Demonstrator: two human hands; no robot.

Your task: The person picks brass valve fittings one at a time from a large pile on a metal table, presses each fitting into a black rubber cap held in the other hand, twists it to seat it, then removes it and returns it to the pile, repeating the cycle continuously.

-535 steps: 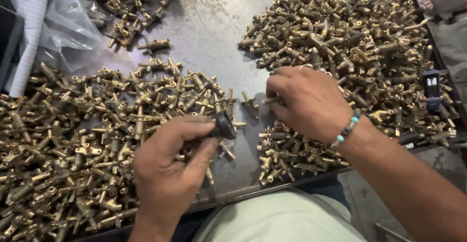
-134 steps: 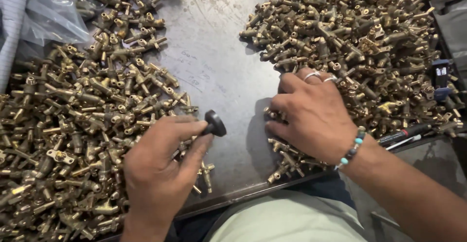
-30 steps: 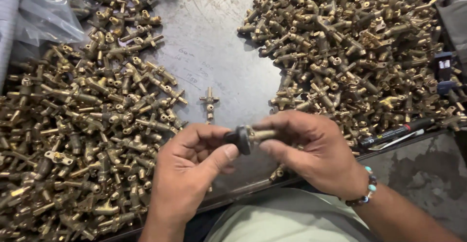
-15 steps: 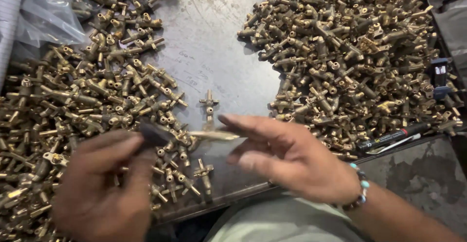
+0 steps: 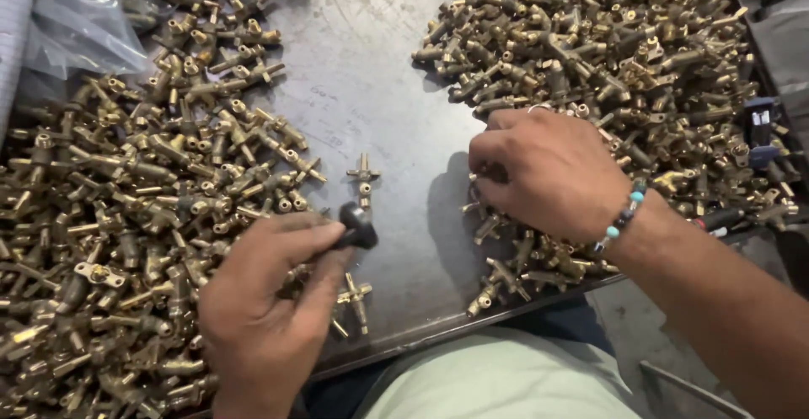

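Grip, left hand (image 5: 265, 318): thumb and fingers pinched narrow on a small black knob-like tool (image 5: 357, 227), which juts out past the fingertips. Grip, right hand (image 5: 552, 170): fingers curled downward into the near edge of the brass pile; whether they have closed on a fitting cannot be told, as the fingertips are hidden.

Landmark: the bare strip of dark metal tray (image 5: 379, 74) running up the middle.

- Black tool: held over the near end of the strip, just left of its centre.
- Single brass fitting (image 5: 364, 175): lies alone on the strip, just beyond the tool, apart from both heaps.
- Left heap of brass fittings (image 5: 126, 208): covers the tray left of the strip; the left hand rests over its near edge.
- Right heap of brass fittings (image 5: 607, 40): covers the tray right of the strip; the right hand sits on its near side.
- Beaded bracelet (image 5: 621, 217): on the right wrist.
- Clear plastic bag (image 5: 80, 23): far left of the strip, past the left heap.
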